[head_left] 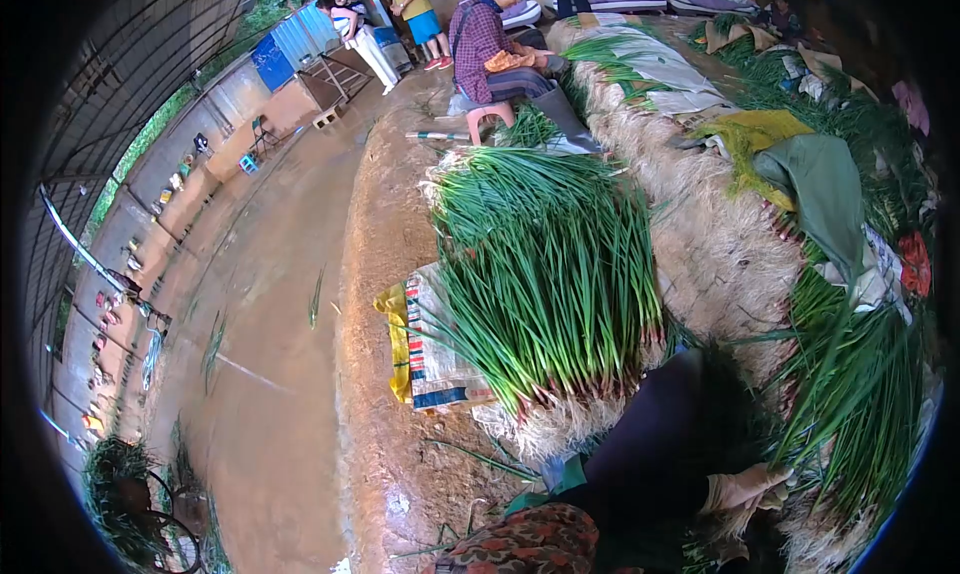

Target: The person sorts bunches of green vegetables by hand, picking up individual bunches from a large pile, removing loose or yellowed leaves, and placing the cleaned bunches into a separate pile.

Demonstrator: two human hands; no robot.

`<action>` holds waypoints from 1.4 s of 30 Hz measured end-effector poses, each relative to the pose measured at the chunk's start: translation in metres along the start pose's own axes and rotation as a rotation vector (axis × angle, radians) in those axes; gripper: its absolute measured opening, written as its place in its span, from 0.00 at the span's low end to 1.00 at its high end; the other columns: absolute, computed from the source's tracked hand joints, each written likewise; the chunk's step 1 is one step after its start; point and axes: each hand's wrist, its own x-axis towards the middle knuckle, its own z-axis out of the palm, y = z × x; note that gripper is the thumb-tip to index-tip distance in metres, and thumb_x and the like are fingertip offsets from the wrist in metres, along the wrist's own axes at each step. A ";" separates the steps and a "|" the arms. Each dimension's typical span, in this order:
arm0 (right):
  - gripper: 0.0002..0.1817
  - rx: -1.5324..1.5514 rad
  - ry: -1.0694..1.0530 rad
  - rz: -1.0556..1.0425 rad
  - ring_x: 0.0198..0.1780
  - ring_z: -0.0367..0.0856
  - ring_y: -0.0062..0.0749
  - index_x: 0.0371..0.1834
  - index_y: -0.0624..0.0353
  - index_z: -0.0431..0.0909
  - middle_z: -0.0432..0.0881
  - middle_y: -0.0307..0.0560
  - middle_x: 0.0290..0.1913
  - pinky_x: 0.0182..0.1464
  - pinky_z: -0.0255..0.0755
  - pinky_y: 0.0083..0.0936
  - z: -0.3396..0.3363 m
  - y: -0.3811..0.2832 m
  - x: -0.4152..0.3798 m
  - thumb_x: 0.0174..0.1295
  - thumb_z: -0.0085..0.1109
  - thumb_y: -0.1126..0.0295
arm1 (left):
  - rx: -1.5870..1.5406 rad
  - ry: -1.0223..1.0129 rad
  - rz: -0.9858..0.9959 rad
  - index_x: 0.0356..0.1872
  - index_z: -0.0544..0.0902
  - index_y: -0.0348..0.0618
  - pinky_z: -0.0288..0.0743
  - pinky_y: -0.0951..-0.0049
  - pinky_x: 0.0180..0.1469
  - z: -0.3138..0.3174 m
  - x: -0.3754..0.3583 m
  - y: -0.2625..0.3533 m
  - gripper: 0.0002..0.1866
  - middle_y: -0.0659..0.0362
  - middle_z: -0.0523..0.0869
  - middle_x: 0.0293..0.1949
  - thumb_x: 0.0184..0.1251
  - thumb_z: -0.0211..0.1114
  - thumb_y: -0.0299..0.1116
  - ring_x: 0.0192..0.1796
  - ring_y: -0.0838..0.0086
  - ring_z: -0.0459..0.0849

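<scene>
At the lower right my right hand point(745, 489), in a pale glove, reaches to the root ends of a heap of green onions point(850, 404). Its fingers are too unclear to show whether they grip anything. My left hand does not show; a camouflage-patterned sleeve or cloth point(530, 544) lies at the bottom edge. In the middle, a wide bundle of green onions point(550, 274) rests with its white roots toward me, partly over a printed sack point(440, 344). A dark limb, blurred, crosses beside its roots.
A person in a checked shirt point(480, 49) sits on a pink stool point(490, 119) beyond the bundle. More people stand at the back. Stacked onions with pale roots point(700, 224) run along the right, partly under a green cloth point(820, 189). Wet ground point(270, 324) lies lower left.
</scene>
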 end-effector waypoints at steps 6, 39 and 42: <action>0.18 0.085 -0.032 0.034 0.33 0.71 0.22 0.53 0.57 0.73 0.79 0.36 0.35 0.37 0.65 0.19 0.011 0.005 -0.013 0.64 0.53 0.61 | 0.621 0.169 0.209 0.33 0.78 0.45 0.68 0.72 0.34 -0.029 0.018 -0.019 0.10 0.66 0.77 0.26 0.63 0.64 0.40 0.31 0.79 0.72; 0.19 -0.496 0.498 -0.343 0.43 0.75 0.28 0.56 0.57 0.72 0.80 0.43 0.46 0.46 0.69 0.26 -0.111 -0.025 0.009 0.63 0.53 0.62 | -0.021 0.281 -0.286 0.31 0.75 0.44 0.82 0.71 0.35 -0.017 -0.008 0.019 0.12 0.63 0.70 0.21 0.60 0.66 0.41 0.29 0.73 0.80; 0.19 -0.551 0.537 -0.375 0.44 0.75 0.29 0.56 0.58 0.72 0.80 0.44 0.46 0.46 0.69 0.27 -0.129 -0.024 0.016 0.63 0.53 0.63 | -0.031 0.305 -0.291 0.35 0.77 0.45 0.81 0.69 0.36 -0.026 -0.004 0.007 0.11 0.63 0.71 0.21 0.64 0.60 0.41 0.29 0.74 0.80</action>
